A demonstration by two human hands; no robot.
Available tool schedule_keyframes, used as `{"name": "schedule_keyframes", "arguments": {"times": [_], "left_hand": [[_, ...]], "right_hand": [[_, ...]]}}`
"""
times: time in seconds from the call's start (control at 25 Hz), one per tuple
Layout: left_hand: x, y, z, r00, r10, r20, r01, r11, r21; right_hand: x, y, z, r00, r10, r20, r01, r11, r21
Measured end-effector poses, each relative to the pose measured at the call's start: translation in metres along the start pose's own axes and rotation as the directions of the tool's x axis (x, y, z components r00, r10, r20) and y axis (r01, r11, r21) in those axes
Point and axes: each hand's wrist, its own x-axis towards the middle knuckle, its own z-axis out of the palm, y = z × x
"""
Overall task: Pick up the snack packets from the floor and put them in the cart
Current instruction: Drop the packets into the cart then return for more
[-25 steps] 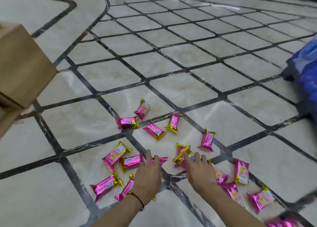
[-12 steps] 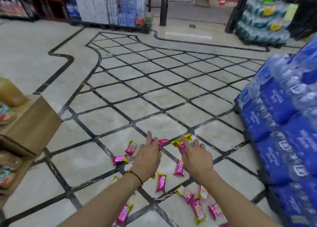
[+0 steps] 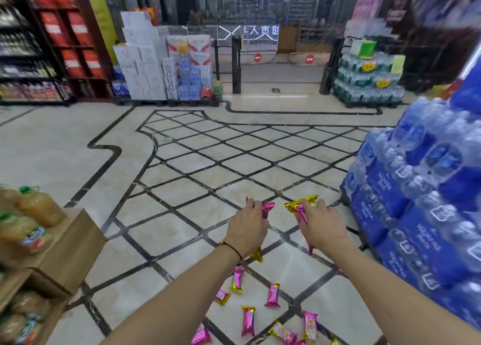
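My left hand [image 3: 247, 229] grips pink snack packets [image 3: 267, 208], whose ends stick out above and below the fist. My right hand [image 3: 321, 227] grips a bunch of pink-and-gold snack packets [image 3: 299, 208]. Both hands are raised well above the floor, side by side and apart. Several more pink packets [image 3: 248, 320] lie scattered on the tiled floor below my forearms, near the bottom of the view. No cart is in view.
A cardboard display of juice bottles [image 3: 39, 227] stands close on my left. Stacked blue water-bottle packs [image 3: 416, 201] rise close on my right. Far ahead are gate barriers [image 3: 257, 58], a pile of white boxes [image 3: 145, 66] and shelving [image 3: 39, 45].
My hands have lifted off the floor with packets in them. The view has swung up from the floor to the shop ahead, leaving the remaining packets low in the frame.
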Motion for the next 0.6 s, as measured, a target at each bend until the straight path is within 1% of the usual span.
{"name": "schedule_keyframes", "arguments": {"times": [0.08,0.2,0.4,0.52,0.6], "left_hand": [[0.003,0.018,-0.014,1.000,0.021,0.005,-0.021,1.000,-0.011],[0.004,0.039,-0.027,0.996,0.091,0.024,-0.090,0.996,-0.016],[-0.008,0.063,-0.036,0.975,0.220,0.015,-0.220,0.975,0.027],[-0.020,0.084,-0.039,0.942,0.335,0.016,-0.336,0.942,0.017],[-0.033,0.107,-0.039,0.903,0.429,0.011,-0.429,0.903,0.001]], "right_hand": [[-0.007,0.009,-0.020,0.999,0.039,-0.006,-0.039,0.999,-0.018],[-0.025,0.020,-0.045,0.993,0.111,-0.033,-0.111,0.994,-0.003],[-0.071,0.032,-0.075,0.964,0.255,-0.072,-0.253,0.967,0.034],[-0.113,0.038,-0.093,0.927,0.359,-0.109,-0.357,0.933,0.042],[-0.146,0.047,-0.101,0.890,0.440,-0.121,-0.438,0.898,0.038]]}}
